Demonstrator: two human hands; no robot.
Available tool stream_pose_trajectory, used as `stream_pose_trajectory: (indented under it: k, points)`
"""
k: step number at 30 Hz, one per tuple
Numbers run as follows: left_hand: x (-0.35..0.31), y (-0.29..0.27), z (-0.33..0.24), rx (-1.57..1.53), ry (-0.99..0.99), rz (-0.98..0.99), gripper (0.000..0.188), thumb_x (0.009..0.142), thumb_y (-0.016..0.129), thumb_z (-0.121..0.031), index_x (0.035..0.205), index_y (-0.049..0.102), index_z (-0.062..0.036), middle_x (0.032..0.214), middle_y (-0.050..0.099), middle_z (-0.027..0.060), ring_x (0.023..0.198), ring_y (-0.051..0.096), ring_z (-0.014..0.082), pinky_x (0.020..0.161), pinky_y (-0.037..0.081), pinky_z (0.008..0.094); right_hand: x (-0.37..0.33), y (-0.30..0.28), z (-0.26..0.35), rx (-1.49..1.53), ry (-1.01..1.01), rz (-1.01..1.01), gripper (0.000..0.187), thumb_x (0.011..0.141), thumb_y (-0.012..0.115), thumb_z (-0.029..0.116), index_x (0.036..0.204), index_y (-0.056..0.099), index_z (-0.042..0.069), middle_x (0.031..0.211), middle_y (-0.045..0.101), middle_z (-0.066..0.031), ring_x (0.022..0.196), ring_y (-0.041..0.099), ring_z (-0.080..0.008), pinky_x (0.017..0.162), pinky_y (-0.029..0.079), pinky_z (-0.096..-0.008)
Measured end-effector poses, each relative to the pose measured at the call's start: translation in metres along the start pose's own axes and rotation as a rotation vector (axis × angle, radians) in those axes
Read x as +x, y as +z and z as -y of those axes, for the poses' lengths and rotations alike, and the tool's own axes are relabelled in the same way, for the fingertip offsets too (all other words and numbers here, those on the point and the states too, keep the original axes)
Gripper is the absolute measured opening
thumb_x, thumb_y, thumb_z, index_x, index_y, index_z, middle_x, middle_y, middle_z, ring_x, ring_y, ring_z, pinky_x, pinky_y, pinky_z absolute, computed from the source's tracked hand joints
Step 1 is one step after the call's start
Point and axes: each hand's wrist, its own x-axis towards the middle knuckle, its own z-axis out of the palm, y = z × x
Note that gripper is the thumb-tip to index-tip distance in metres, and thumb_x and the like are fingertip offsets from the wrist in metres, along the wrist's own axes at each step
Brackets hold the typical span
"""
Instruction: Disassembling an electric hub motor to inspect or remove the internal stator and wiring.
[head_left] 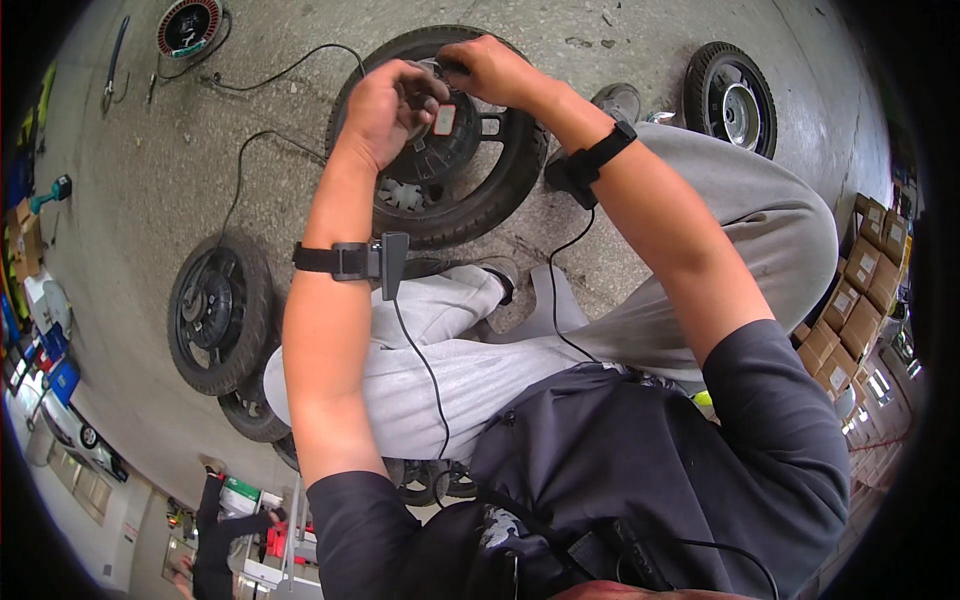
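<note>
A large wheel with a black tyre (357, 140) and a dark hub (432, 150) bearing a white label lies flat on the floor before me. Over the left part of its hub is my left hand (392, 108), its smudged fingers bent and apart, with nothing visible in them. My right hand (488, 72) is closed at the wheel's far side, fingers bent in. A dark bit shows by its fingertips, but what it grips I cannot make out. From under the wheel's left edge a black cable (240, 172) runs out across the floor.
Another wheel (218, 312) lies at my left, with more behind it by my leg. A smaller wheel (738, 105) rests at the far right. A round motor part (188, 28) sits far left. Cardboard boxes (850, 305) are stacked at right. A person (215, 530) stands in the lower left.
</note>
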Motion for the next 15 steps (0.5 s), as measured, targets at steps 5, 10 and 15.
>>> stream_pose_trajectory:
  k: [5, 10, 15]
  points:
    - [0.011, -0.004, -0.006, 0.842, 0.373, -0.363, 0.028, 0.092, 0.058, -0.027, 0.089, 0.07, -0.0009, 0.083, 0.072, 0.0107, 0.07, 0.064, 0.0232, 0.066, 0.051, 0.0359, 0.001, 0.003, -0.002, 0.001, -0.035, -0.045, 0.028, 0.079, 0.068, 0.013, 0.105, 0.067, 0.002, 0.091, 0.068, -0.0238, 0.088, 0.065, -0.0427, 0.077, 0.054, -0.0476]
    - [0.033, 0.003, 0.0, 1.591, 0.844, -0.415, 0.027, 0.085, 0.072, -0.03, 0.096, 0.074, -0.0054, 0.091, 0.07, 0.0205, 0.087, 0.064, 0.0418, 0.081, 0.051, 0.0475, -0.002, 0.007, -0.004, 0.018, 0.118, -0.077, 0.028, 0.08, 0.069, 0.014, 0.104, 0.067, 0.0, 0.092, 0.068, -0.0239, 0.09, 0.065, -0.0428, 0.078, 0.053, -0.0475]
    - [0.054, 0.004, -0.005, 1.779, 0.901, -0.286, 0.017, 0.084, 0.071, -0.018, 0.095, 0.073, -0.0042, 0.088, 0.069, 0.0178, 0.09, 0.063, 0.0385, 0.082, 0.05, 0.0473, -0.008, 0.006, -0.007, 0.098, 0.125, -0.12, 0.027, 0.08, 0.069, 0.012, 0.105, 0.066, 0.001, 0.092, 0.068, -0.0234, 0.091, 0.065, -0.0429, 0.077, 0.053, -0.0474]
